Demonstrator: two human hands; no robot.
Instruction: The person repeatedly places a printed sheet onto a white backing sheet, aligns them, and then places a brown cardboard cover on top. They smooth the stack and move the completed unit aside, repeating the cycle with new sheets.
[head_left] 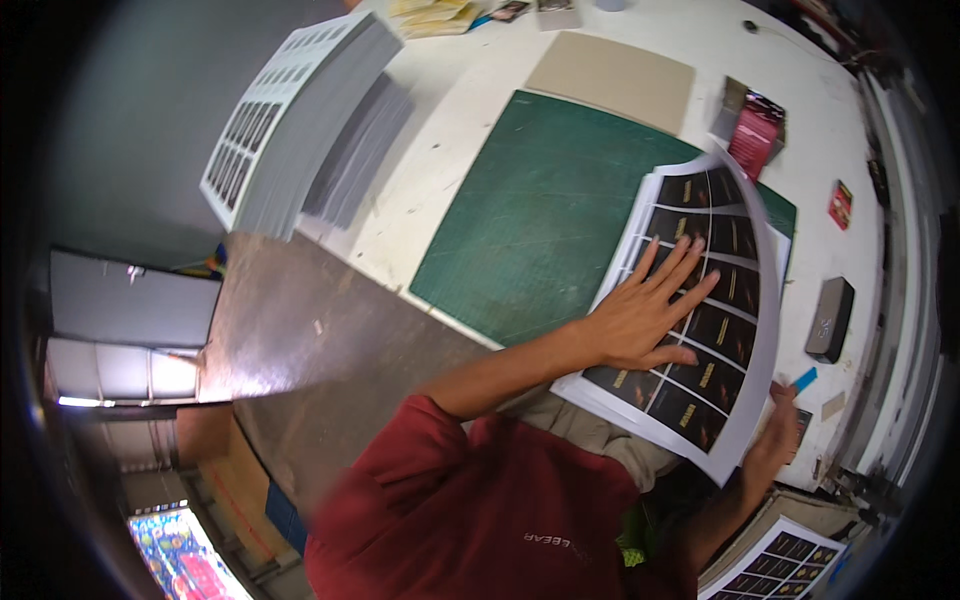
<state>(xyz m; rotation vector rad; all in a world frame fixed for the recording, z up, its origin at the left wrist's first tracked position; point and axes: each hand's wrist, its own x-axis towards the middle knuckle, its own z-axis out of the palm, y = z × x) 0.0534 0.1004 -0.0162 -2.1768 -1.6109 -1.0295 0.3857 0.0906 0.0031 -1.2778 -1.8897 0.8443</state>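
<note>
My left hand lies flat, fingers spread, on a printed sheet of dark cards in a white grid. The sheet's right edge curls up, and more white paper shows beneath its left side. Under the papers is a green cutting mat. My right hand is closed just beyond the sheet's lower right edge. A slim blue tool sticks out past its fingertips; the part within the hand is hidden, so its exact kind does not show.
A tall stack of printed sheets stands at the table's left edge. Beige board lies behind the mat. On the right are a pink box, a small red packet and a black case. Another printed sheet is at lower right.
</note>
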